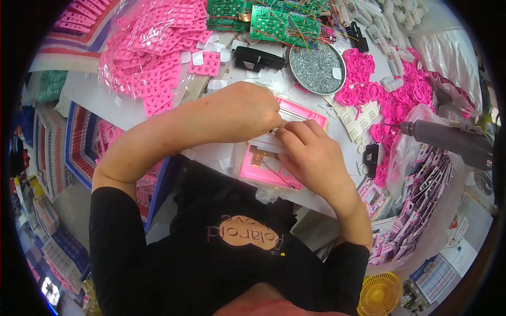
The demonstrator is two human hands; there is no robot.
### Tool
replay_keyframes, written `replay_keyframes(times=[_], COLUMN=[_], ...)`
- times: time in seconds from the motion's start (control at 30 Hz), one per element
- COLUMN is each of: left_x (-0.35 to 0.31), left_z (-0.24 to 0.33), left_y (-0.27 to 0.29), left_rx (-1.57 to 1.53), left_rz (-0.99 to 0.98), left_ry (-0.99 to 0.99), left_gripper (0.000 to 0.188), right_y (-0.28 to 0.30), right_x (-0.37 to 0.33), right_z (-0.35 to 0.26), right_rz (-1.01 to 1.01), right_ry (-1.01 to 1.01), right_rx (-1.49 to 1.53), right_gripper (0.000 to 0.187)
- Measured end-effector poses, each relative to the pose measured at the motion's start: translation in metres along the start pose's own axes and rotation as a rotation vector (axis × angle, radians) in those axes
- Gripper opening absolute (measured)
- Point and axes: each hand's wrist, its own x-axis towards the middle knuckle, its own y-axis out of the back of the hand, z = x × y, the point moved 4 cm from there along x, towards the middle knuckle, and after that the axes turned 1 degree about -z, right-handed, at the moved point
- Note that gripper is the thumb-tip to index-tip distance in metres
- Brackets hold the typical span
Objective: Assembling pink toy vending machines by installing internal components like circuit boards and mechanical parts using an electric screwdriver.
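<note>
A pink plastic housing (pixel 307 113) lies on the white worktable in front of me, with a pale strip across its middle and thin wires in its near part. Over its left side is my left hand (pixel 252 109), fingers curled closed and their tips hidden. My right hand (pixel 312 152) rests over the housing's right side. Its thumb and fingers are drawn together near the left fingertips, at a small dark spot on the pale strip. Whatever either hand pinches is too small or covered to name.
Pink keypad sheets (pixel 153 47) pile up at the far left, beside green circuit boards (pixel 284 26). A round tin of small screws (pixel 317 67) stands behind my hands. Pink rings (pixel 392 100) heap at the right, below a hanging grey electric screwdriver (pixel 448 139). Black plastic parts (pixel 258 59) lie nearby.
</note>
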Motion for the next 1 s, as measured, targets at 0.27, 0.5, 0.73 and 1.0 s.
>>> replay_keyframes(times=[0.27, 0.5, 0.73, 1.0], left_x=[-0.013, -0.013, -0.007, -0.004], left_z=[-0.008, -0.005, -0.008, -0.011], left_y=[-0.012, -0.021, -0.019, -0.014], left_rx=[-0.290, -0.473, -0.480, -0.542], left_rz=[-0.033, 0.075, 0.111, -0.012], left_ry=[0.061, 0.296, 0.271, 0.308], left_gripper=[0.018, 0.016, 0.018, 0.017], right_y=[0.002, 0.004, 0.003, -0.001], right_x=[0.004, 0.000, -0.003, -0.001], right_z=[-0.004, -0.001, -0.001, 0.001], right_rz=[-0.073, -0.054, -0.027, -0.028], right_ry=[0.026, -0.012, -0.072, -0.071], right_rx=[-0.107, -0.058, -0.013, -0.011], right_gripper=[0.032, 0.035, 0.038, 0.039])
